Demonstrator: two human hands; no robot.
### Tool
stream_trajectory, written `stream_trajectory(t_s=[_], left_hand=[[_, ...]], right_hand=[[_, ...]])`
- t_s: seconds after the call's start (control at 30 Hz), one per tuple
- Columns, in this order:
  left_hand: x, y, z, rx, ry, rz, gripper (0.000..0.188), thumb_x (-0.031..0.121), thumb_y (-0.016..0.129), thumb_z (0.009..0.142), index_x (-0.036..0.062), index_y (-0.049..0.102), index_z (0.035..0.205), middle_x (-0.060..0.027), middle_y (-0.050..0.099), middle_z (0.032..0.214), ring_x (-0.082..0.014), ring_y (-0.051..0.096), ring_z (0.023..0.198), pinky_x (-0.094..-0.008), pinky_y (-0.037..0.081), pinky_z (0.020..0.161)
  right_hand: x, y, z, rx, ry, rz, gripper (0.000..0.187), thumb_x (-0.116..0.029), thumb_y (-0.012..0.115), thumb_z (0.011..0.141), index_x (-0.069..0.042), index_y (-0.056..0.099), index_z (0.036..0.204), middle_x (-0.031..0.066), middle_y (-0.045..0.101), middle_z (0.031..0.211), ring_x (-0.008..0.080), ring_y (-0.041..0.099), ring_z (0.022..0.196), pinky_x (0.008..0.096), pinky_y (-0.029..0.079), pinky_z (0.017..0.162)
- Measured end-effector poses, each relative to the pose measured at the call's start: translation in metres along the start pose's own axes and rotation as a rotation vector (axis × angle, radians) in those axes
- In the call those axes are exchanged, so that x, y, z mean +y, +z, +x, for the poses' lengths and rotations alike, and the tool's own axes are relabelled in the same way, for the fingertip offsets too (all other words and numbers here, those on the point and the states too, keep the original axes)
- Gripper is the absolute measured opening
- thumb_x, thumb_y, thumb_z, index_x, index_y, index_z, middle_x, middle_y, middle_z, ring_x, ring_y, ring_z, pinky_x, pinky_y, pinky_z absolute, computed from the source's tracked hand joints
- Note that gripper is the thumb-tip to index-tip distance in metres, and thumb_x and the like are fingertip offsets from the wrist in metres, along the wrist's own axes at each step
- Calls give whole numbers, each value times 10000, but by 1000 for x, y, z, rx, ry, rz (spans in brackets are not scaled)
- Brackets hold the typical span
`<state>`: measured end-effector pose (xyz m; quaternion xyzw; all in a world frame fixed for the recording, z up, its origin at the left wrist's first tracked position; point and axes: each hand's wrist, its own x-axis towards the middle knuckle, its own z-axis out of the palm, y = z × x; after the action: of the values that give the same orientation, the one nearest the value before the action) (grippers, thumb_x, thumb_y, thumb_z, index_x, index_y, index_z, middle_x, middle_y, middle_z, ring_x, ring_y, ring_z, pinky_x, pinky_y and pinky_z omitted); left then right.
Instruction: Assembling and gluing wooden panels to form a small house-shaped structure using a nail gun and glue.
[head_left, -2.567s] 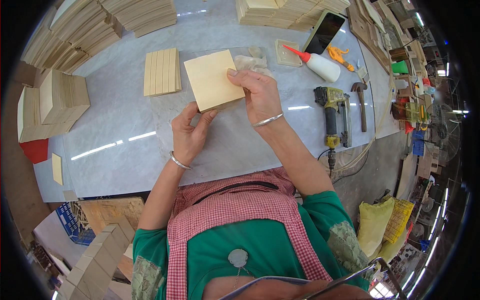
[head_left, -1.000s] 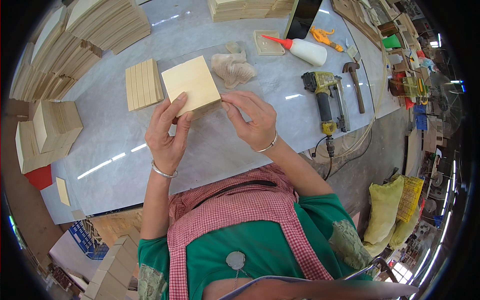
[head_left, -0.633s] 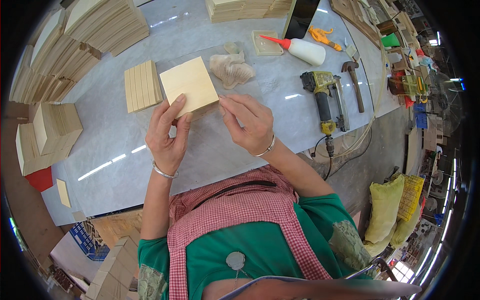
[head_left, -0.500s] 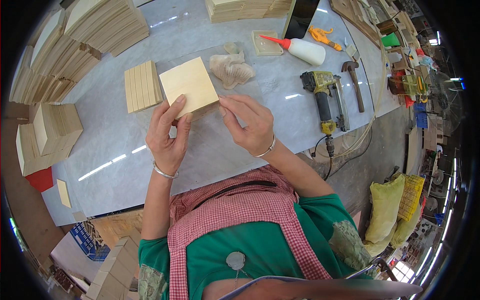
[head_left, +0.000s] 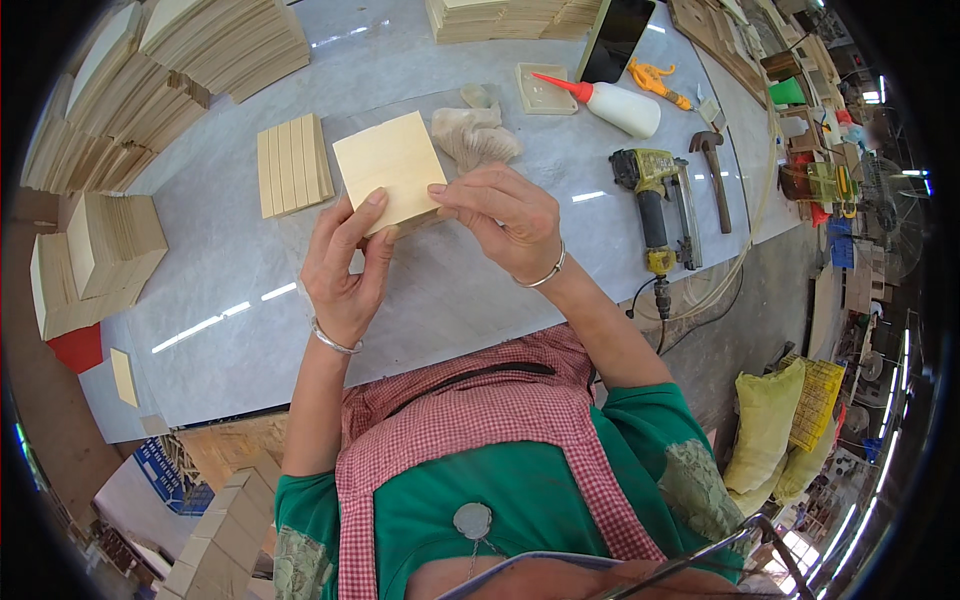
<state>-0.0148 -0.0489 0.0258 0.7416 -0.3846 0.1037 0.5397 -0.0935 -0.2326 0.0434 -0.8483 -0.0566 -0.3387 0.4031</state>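
Note:
A pale square wooden piece (head_left: 395,160), its smooth face up and a thick side showing along its lower edge, is held above the grey table. My left hand (head_left: 345,265) grips its lower left edge, with fingers on the face and the thumb at the near side. At the right edge my right hand (head_left: 505,215) has its thumb and fingertips closed on the corner. What lies beneath the piece is hidden. Beside it on the left sits a row of thin wooden strips or boards (head_left: 294,165). A crumpled whitish cloth (head_left: 475,138) lies just beyond my right hand.
Tall stacks of thin wooden boards (head_left: 225,45) line the table's far left. To the right lie a white glue bottle (head_left: 625,108) with red nozzle, a nail gun (head_left: 655,210), a hammer (head_left: 711,180) and an orange air blow gun (head_left: 660,82). A hose (head_left: 745,240) trails over the right edge.
My right fingertips have come up from beside the wooden piece onto its right corner. The whole view has shifted slightly; my left hand keeps its grip.

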Motion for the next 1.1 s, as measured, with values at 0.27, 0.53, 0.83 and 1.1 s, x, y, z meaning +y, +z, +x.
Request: stream_trajectory(t_s=[0.27, 0.53, 0.83, 1.1], left_hand=[[-1, 0, -1, -12, -15, -4, 289, 93, 684, 846, 21, 643, 1123, -142, 621, 1076, -126, 596, 804, -224, 505, 613], [0, 0, -2, -17, -11, -6, 291, 95, 684, 846, 20, 642, 1124, -137, 618, 1071, -129, 594, 814, -225, 505, 607], [1, 1, 3, 31, 23, -11, 337, 32, 712, 794, 64, 655, 1124, -108, 602, 972, -121, 578, 709, -230, 500, 542], [1, 1, 0, 2, -26, -23, 297, 72, 690, 833, 36, 649, 1125, -113, 608, 1026, -127, 583, 765, -229, 497, 597]], right_hand=[[0, 3, -1, 10, 29, 31, 308, 71, 689, 694, -64, 722, 968, 51, 654, 795, 164, 615, 732, 258, 495, 628], [0, 1, -2, 5, 54, 65, 286, 64, 689, 711, -60, 723, 967, 46, 661, 804, 157, 611, 732, 252, 487, 634], [-1, -15, 0, -24, 83, 75, 301, -60, 720, 755, -99, 686, 1051, 53, 663, 864, 195, 610, 747, 289, 491, 666], [38, -144, -72, -115, 508, -790, 558, -185, 700, 764, -56, 495, 1266, 137, 577, 960, 294, 576, 860, 382, 488, 754]])
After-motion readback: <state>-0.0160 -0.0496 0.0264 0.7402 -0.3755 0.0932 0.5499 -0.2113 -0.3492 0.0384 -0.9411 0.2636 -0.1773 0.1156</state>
